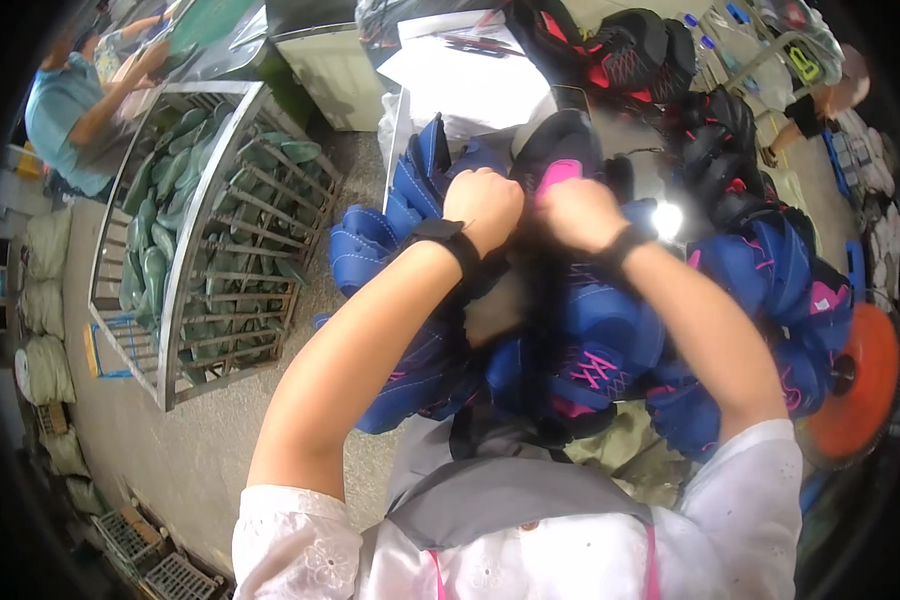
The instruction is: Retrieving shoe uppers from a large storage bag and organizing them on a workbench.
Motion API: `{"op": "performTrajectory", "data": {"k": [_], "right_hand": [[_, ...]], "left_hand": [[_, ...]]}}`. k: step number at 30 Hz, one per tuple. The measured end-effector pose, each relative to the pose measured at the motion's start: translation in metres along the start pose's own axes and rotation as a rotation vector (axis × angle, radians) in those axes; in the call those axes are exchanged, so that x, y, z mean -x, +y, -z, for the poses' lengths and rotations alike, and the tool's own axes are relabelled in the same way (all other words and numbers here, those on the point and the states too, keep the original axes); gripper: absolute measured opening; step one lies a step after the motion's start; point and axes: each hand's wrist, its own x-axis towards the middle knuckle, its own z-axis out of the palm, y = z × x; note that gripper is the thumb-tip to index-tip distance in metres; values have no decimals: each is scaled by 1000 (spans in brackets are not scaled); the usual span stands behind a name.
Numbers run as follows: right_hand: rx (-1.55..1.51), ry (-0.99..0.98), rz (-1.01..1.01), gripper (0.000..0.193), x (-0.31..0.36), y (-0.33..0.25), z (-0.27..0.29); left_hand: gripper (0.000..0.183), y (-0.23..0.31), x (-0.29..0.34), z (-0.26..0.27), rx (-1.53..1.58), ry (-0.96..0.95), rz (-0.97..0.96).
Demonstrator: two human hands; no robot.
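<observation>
A dark grey shoe upper (555, 140) with a bright pink patch (558, 177) lies in front of me on the table. My left hand (483, 208) is closed in a fist at its left edge, back of the hand up. Against the pink patch, my right hand (582, 213) is closed too and slightly smeared by motion. What the fingertips of either hand pinch is hidden. Blue shoe uppers (610, 325) with pink laces crowd around and below my forearms. More blue pieces (365, 250) are stacked beside my left wrist.
On the left stands a metal rack cart (170, 345) full of green shoe lasts (155, 250). White papers (470, 75) lie at the table's far side, near black-and-red shoes (630, 50). An orange disc (855, 385) is at right. One person (70, 105) is at far left, another (820, 100) at far right.
</observation>
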Motion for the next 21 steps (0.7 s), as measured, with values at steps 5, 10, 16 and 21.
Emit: {"op": "performTrajectory", "data": {"k": [5, 10, 16, 21], "right_hand": [[-853, 219, -491, 21, 51, 118, 34], [-830, 291, -593, 21, 80, 157, 20], [-1427, 415, -1000, 19, 97, 191, 28], [-796, 466, -802, 20, 77, 180, 22]], "left_hand": [[16, 0, 1, 1, 72, -23, 113], [20, 2, -16, 21, 275, 75, 165], [21, 0, -1, 77, 1095, 144, 256], [18, 0, -26, 62, 972, 49, 149]]}}
